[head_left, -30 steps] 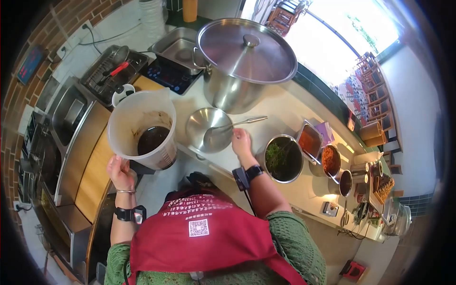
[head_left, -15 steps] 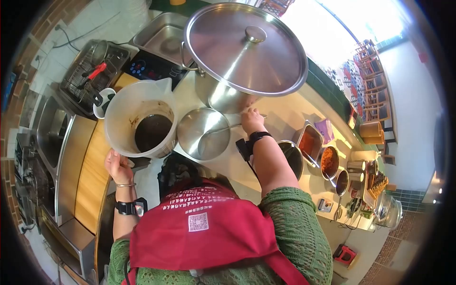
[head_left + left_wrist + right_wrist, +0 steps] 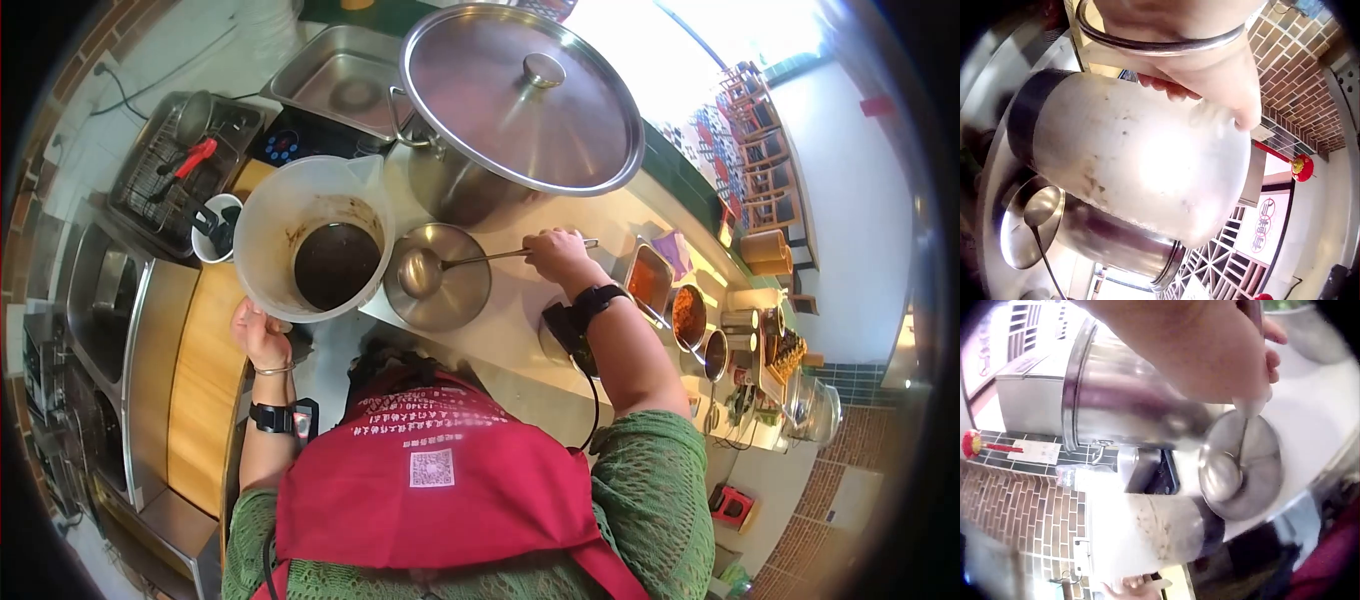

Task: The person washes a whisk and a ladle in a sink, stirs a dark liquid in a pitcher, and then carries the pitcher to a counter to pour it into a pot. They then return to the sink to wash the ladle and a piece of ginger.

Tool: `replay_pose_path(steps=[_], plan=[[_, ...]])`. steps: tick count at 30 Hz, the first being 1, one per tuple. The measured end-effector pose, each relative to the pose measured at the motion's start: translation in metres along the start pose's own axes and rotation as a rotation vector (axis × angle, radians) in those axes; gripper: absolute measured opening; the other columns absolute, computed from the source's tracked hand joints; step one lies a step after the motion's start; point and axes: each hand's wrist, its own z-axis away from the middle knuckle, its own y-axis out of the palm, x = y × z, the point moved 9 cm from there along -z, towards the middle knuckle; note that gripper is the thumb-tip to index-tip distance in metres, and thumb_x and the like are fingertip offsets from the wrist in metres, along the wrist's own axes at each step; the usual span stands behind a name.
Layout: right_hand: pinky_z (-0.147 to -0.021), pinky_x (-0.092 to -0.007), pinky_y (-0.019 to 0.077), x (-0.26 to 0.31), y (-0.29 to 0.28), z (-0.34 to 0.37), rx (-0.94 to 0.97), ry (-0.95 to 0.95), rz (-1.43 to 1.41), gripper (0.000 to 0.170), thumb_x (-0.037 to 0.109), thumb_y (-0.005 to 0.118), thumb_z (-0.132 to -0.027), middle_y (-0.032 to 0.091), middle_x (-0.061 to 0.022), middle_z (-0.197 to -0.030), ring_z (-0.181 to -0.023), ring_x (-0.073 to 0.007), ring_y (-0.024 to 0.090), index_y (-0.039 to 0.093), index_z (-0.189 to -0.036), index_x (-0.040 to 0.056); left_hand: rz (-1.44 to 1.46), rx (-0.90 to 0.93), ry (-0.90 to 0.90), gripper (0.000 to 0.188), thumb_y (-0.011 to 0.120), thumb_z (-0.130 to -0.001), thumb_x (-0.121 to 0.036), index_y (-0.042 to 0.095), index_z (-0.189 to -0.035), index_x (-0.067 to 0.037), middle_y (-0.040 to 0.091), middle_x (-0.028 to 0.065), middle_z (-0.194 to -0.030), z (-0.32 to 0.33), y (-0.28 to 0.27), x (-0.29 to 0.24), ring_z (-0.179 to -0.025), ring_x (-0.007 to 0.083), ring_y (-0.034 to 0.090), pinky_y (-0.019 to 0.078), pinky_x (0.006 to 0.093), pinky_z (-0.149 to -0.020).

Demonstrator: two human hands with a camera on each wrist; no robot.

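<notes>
My left hand point(image 3: 262, 334) grips a large translucent plastic measuring jug point(image 3: 262, 230) at its near side. Dark liquid point(image 3: 338, 266) lies in its bottom, with brown smears up the inner wall. My right hand point(image 3: 562, 258) holds a metal ladle point(image 3: 420, 272) by its long handle. The ladle's cup is over a shallow steel bowl point(image 3: 462, 302), just right of the jug. In the left wrist view, the jug point(image 3: 1141, 156) hides part of a steel pot. The right wrist view has the fingers of my right hand point(image 3: 1210, 356) curled round the handle above the bowl point(image 3: 1263, 487).
Behind the bowl stands a big lidded stockpot point(image 3: 520, 120). A steel pan point(image 3: 345, 80) and a wire-basket fryer point(image 3: 180, 150) are at the back left. Along the counter to the right are containers of red sauce point(image 3: 648, 278) and orange food point(image 3: 688, 315).
My right hand has moved from beside the bowl to the ladle's handle and taken hold of it. The ladle's cup has turned and shifted left. My left hand stays on the jug.
</notes>
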Motion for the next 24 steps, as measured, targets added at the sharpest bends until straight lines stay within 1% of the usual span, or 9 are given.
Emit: replay_pose_path(steps=[4,10,12,14,16,18,20,22,24], plan=[[-0.075,-0.0392,0.0464,0.017,-0.012,0.029,0.061,0.038,0.014,0.021,0.033,0.057,-0.085,0.065,-0.0053,-0.094,-0.093,-0.0268,0.061,0.063,-0.098,0.0182,0.015,0.008,-0.025,0.023,0.057,-0.082,-0.023,0.053,-0.069,-0.005,0.044,-0.0037,-0.057,-0.008,-0.010,0.012,-0.047,0.0048,0.033,0.0234,0.0196,-0.045],[-0.071,-0.0432,0.0496,0.042,0.035,0.073,-0.005,-0.049,-0.203,0.022,0.009,0.046,-0.079,0.065,-0.0144,-0.089,-0.085,-0.0319,0.062,0.060,-0.096,0.0075,-0.103,0.129,0.061,0.026,0.055,-0.087,-0.027,0.056,-0.083,-0.002,0.048,-0.0016,-0.063,-0.012,-0.005,0.010,-0.055,0.0066,0.041,0.0303,0.0204,-0.050],[-0.072,-0.0445,0.0488,0.060,0.048,0.107,0.053,0.030,-0.361,0.026,0.011,0.048,-0.079,0.064,-0.0167,-0.090,-0.086,-0.0349,0.061,0.055,-0.104,0.0069,-0.155,0.148,0.058,0.032,0.050,-0.091,-0.032,0.056,-0.091,-0.001,0.053,0.0013,-0.073,-0.015,-0.015,0.016,-0.066,0.0106,0.049,0.0388,0.0232,-0.059],[-0.074,-0.0456,0.0478,0.075,0.099,0.114,-0.009,-0.026,-0.498,0.034,0.015,0.052,-0.079,0.063,-0.0197,-0.090,-0.086,-0.0381,0.060,0.051,-0.113,0.0063,-0.197,0.182,0.077,0.033,0.048,-0.092,-0.034,0.054,-0.095,-0.002,0.053,0.0028,-0.080,-0.012,-0.013,0.010,-0.075,0.0125,0.051,0.0403,0.0249,-0.067],[-0.077,-0.0465,0.0470,0.092,0.105,0.136,0.053,0.109,-0.742,0.045,0.020,0.054,-0.080,0.061,-0.0231,-0.095,-0.088,-0.0414,0.058,0.045,-0.121,0.0043,-0.257,0.185,0.108,0.035,0.046,-0.092,-0.036,0.052,-0.098,-0.002,0.054,0.0043,-0.087,-0.007,-0.011,0.001,-0.084,0.0144,0.052,0.0418,0.0267,-0.074],[-0.073,-0.0438,0.0493,0.103,0.109,0.146,-0.031,0.049,-0.757,0.051,0.017,0.056,-0.079,0.061,-0.0229,-0.095,-0.085,-0.0370,0.061,0.042,-0.126,0.0042,-0.233,0.075,0.122,0.035,0.043,-0.094,-0.036,0.048,-0.105,-0.003,0.052,0.0055,-0.097,-0.001,-0.020,-0.012,-0.098,0.0165,0.049,0.0385,0.0282,-0.085],[-0.065,-0.0386,0.0517,0.112,0.110,0.161,0.164,0.126,-1.062,0.060,0.013,0.059,-0.077,0.062,-0.0191,-0.091,-0.076,-0.0280,0.064,0.036,-0.132,0.0044,-0.158,0.028,0.107,0.027,0.043,-0.095,-0.030,0.046,-0.104,-0.005,0.049,0.0042,-0.097,0.007,-0.034,-0.017,-0.096,0.0133,0.046,0.0365,0.0260,-0.082],[-0.061,-0.0349,0.0511,0.113,0.121,0.156,0.149,0.063,-1.225,0.063,0.011,0.060,-0.076,0.062,-0.0168,-0.089,-0.071,-0.0232,0.062,0.034,-0.134,0.0035,-0.242,-0.232,0.088,0.016,0.044,-0.094,-0.022,0.048,-0.094,-0.006,0.048,0.0018,-0.086,0.021,-0.081,-0.011,-0.082,0.0103,0.045,0.0369,0.0237,-0.073],[-0.056,-0.0312,0.0506,0.114,0.131,0.153,0.148,-0.007,-1.381,0.067,0.009,0.060,-0.075,0.061,-0.0145,-0.087,-0.066,-0.0184,0.061,0.032,-0.135,0.0027,-0.283,-0.101,0.068,0.012,0.046,-0.092,-0.019,0.049,-0.090,-0.007,0.047,0.0003,-0.080,0.050,-0.079,-0.002,-0.075,0.0090,0.043,0.0359,0.0225,-0.067]])
